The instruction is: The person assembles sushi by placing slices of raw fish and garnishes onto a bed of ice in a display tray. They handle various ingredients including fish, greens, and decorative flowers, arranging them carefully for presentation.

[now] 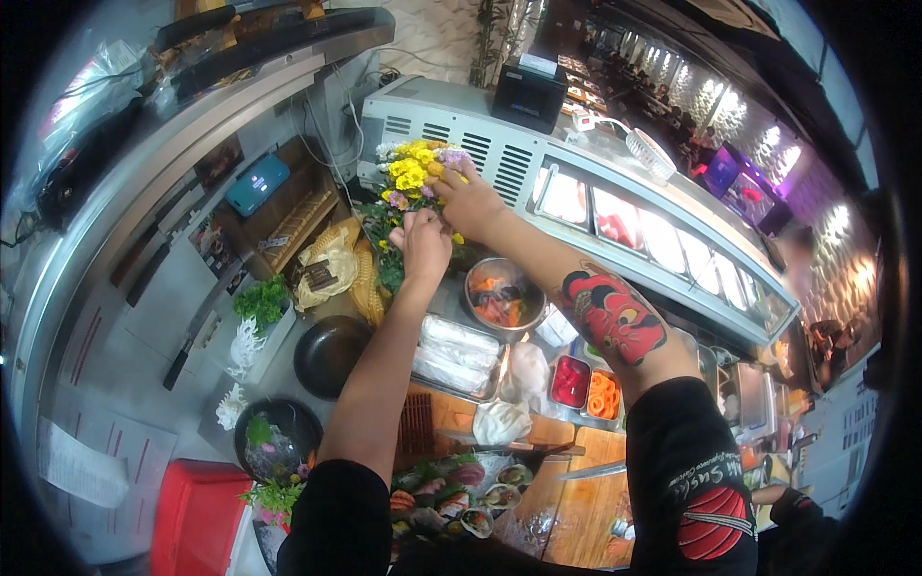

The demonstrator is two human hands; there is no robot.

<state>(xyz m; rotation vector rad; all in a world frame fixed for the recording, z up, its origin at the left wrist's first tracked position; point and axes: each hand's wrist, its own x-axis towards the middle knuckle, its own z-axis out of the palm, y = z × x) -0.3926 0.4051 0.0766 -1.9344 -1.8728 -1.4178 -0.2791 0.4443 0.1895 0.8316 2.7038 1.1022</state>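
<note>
Both my arms stretch forward to a bunch of yellow, lilac and white flowers with green leaves, standing by the cold case. My right hand reaches in from the right, its bent fingers closed at the yellow and lilac blooms. Just below, my left hand has its fingers curled together in front of the stems; what they grip is hidden. A steel bowl of cut vegetables and scraps sits beneath my right forearm. Left of my left forearm lies a black round pan.
A glass-fronted cold case runs along the back. A knife lies on the wooden board, beside a sushi and sashimi platter. Wrapped white blocks fill a tray. A red bin stands lower left. Another person's hand shows at right.
</note>
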